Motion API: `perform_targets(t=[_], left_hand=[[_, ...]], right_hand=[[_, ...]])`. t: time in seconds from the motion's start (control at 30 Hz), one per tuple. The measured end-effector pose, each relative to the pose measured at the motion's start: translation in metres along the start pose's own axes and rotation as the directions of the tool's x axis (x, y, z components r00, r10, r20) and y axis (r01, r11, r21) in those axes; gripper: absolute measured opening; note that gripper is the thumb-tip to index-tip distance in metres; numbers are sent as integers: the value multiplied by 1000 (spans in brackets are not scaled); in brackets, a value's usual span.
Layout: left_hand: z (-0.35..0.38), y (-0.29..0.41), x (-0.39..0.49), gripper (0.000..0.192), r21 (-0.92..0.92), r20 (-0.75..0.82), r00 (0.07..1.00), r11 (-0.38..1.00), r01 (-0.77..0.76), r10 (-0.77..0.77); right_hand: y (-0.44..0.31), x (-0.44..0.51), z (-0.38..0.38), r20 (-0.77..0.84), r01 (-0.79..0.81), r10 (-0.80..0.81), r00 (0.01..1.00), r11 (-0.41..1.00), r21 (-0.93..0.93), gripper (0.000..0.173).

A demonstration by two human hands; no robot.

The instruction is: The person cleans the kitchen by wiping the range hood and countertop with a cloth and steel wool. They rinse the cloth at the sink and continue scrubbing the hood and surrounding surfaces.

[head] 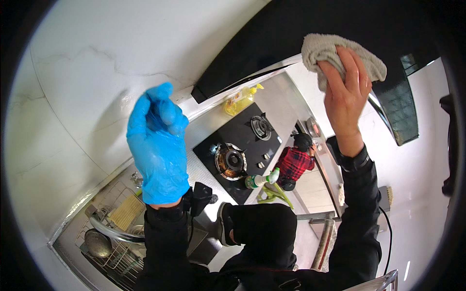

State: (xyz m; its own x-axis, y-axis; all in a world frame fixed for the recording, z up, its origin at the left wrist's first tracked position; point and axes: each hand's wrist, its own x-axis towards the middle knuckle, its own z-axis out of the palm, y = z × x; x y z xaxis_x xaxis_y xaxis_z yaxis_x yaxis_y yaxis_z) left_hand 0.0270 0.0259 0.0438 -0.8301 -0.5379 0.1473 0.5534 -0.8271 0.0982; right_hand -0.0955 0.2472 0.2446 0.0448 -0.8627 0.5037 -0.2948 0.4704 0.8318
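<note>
My bare right hand [347, 98] presses a folded grey-beige cloth [344, 54] against the black range hood [269, 40] at the upper right. At the left, my left hand [158, 145] wears a blue disposable glove and is raised before the white marbled wall, its fingers curled inward; whether anything lies inside them cannot be seen. Below the hood is a black gas hob [207, 147] with two burners. A green-and-white spray bottle [256, 180] stands at the hob's near edge, and a yellow pump bottle [240, 102] is behind the hob by the wall.
A sink with a curved metal faucet [113, 231], a wire rack [118, 256] and a ladle-like metal pan [97, 243] are at the lower left. One shoe [224, 223] rests on the counter. Another person [295, 162] in a red checked shirt crouches below, near a green stool [273, 194].
</note>
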Motion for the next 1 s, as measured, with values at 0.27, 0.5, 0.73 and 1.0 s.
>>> perform_targets(t=[0.27, 0.5, 0.73, 1.0], left_hand=[[-5, 0, -9, 28, 215, -174, 985, 975, 52, -14], [3, 16, -21, 28, 270, -241, 964, 962, -48, 115], [-11, 2, -23, 27, 319, -57, 998, 948, 8, 11], [-76, -109, -52, 57, 629, -353, 882, 618, 472, -313]], right_hand=[[-105, 3, 82, 118, 16, -97, 988, 834, 552, 23], [-175, -54, 112, 124, 203, -416, 901, 656, 727, 24], [-148, -122, 82, 684, -644, -211, 698, 233, 729, 25], [-178, -151, 43, 624, -692, -399, 672, -639, 337, 52]])
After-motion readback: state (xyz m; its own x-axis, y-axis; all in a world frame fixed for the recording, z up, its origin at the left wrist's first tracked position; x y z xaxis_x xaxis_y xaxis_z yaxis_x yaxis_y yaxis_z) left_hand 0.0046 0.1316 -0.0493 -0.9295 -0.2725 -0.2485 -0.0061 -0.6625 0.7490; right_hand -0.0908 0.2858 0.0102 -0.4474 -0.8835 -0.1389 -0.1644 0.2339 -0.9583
